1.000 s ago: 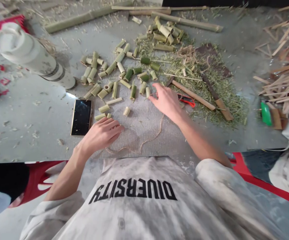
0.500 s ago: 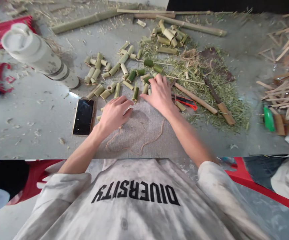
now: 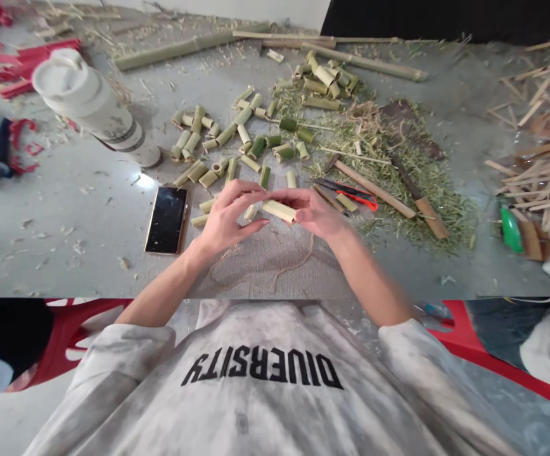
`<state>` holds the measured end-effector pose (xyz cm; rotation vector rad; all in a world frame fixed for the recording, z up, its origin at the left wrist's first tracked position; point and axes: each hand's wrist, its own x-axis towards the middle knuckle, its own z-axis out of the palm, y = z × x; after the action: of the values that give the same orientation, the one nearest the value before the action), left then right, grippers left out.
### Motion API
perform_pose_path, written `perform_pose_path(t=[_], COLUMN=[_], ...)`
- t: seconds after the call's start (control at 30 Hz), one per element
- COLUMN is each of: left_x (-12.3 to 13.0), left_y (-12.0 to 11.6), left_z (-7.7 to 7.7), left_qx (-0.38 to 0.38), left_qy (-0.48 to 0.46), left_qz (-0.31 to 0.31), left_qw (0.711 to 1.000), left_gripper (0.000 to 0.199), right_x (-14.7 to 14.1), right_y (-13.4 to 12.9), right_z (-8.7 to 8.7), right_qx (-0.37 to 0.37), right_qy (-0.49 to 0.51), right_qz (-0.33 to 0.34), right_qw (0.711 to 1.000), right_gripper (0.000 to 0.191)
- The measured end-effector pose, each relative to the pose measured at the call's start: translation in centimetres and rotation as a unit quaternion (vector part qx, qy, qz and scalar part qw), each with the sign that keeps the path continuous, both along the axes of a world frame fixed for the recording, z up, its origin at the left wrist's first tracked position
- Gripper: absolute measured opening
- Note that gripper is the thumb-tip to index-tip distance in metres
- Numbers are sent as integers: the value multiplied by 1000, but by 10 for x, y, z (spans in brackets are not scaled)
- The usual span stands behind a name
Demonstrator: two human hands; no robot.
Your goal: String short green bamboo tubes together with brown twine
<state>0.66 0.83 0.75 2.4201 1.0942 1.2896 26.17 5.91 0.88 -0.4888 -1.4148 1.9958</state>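
Observation:
Between the thumb and fingers of my right hand is a short pale bamboo piece, held just above the table. My left hand has its thumb spread from its curved fingers, and its fingertips meet the tips of my right hand near the piece's left end. In the gap of my left hand shows a smaller bamboo piece, apparently lying on the table. Several cut bamboo sections, some green and some pale, lie just beyond my hands. A thin twine curves over the table in front of me.
A phone and a tall white tumbler stand to the left. At right lie a red cutter, a wooden-handled knife and bamboo shavings. Thin wooden sticks are heaped at the far right; long bamboo poles lie behind.
My right hand has come back from the bamboo sections toward me and now holds a pale piece. My left hand has moved slightly right, so the two hands meet.

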Motion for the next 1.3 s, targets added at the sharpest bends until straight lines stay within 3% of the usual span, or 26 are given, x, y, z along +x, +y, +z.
perform_pose_path(t=[0.17, 0.27, 0.4, 0.53, 0.7, 0.87, 1.07, 1.2, 1.3], left_x=[1, 2, 3, 3, 5, 10, 6, 1, -2], left_y=[-4, -4, -3, -2, -3, -4, 0, 1, 1], left_z=[-3, -3, -4, -4, -7, -16, -20, -15, -7], left_qx=[-2, -43, -53, -28, -66, -127, -142, -183, -208], left_qy=[-3, -3, -12, -17, -49, -112, -156, -138, -99], left_qz=[-8, 10, 38, 18, -43, -48, -5, -39, -90], left_qw=[1000, 999, 998, 999, 996, 984, 977, 973, 969], left_gripper=[25, 21, 17, 15, 19, 37, 33, 40, 35], right_x=[0, -1, -6, -10, -10, -11, -9, -4, -1], right_y=[-4, -5, -7, -9, -8, -11, -16, -15, -12], right_z=[-17, -17, -16, -19, -20, -16, -8, -8, -8], right_qx=[-72, -78, -39, 15, 114, 156, 158, 211, 232], right_qy=[15, -11, -38, -56, -81, -83, -101, -145, -162], right_qz=[44, 22, -76, -138, -168, -185, -141, -78, -82], right_qw=[996, 997, 996, 989, 976, 967, 972, 963, 956], right_gripper=[57, 51, 34, 31, 30, 28, 28, 28, 28])
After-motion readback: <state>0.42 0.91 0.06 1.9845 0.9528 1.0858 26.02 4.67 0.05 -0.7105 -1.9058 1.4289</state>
